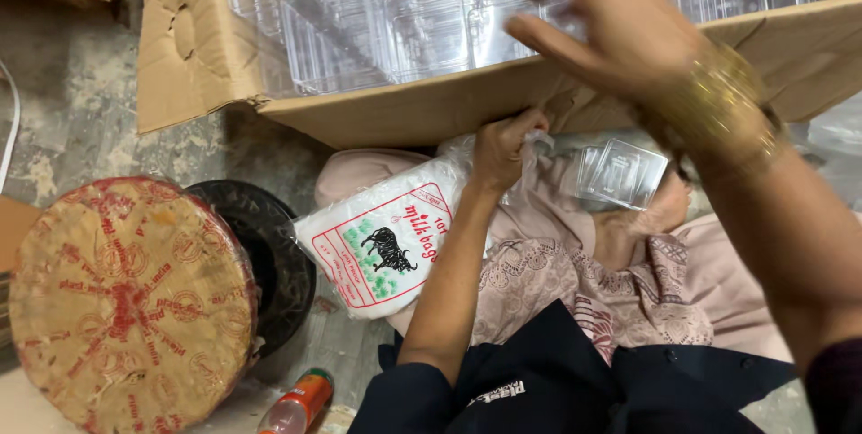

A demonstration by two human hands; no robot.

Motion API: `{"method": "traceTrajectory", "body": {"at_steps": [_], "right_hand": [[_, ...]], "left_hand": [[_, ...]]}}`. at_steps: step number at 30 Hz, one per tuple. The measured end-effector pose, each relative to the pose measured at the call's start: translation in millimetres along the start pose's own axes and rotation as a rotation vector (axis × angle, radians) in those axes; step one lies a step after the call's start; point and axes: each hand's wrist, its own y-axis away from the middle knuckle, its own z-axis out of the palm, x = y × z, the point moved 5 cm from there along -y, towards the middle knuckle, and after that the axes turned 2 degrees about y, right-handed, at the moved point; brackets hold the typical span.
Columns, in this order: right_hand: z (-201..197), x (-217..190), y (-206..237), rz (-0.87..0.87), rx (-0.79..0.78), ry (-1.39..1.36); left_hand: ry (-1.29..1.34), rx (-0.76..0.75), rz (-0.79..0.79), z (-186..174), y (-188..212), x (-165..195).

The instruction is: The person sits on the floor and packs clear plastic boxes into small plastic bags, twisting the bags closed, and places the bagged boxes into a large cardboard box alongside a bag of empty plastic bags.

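A round drum [135,304] wrapped in yellow paper with red print lies on its side at the far left, its black rim behind it, on a rough, stained concrete floor [81,120]. Just below it a small bottle [298,403] with an orange label lies flat. Next comes a soft white plastic bag [382,241] printed in red, green and black, resting on pale pink cloth. The left hand [505,149] has its grip closed on the crinkled clear top of that bag, right under the creased bottom edge of a big cardboard box [422,111]. The box is packed with stiff, clear plastic trays [395,21]. The right hand [611,17], gold bangles at the wrist, hovers over the box, fingers loosely spread apart, blurred. One clear tray [621,171] lies on the lap nearby.
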Motion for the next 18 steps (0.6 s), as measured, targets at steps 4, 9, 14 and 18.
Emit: {"method": "traceTrajectory", "body": {"at_steps": [4, 9, 14, 18], "right_hand": [[79, 19, -82, 0.242, -0.412, 0.325], [110, 49, -86, 0.257, -0.329, 0.176], [60, 7, -71, 0.165, -0.136, -0.335], [-19, 7, 11, 0.244, -0.157, -0.658]], "left_hand": [[0.000, 0.025, 0.020, -5, 0, 1], [-0.050, 0.041, 0.082, -6, 2, -2], [0.049, -0.019, -0.055, 2, 8, -15], [0.035, -0.006, 0.042, 4, 7, -13]]}}
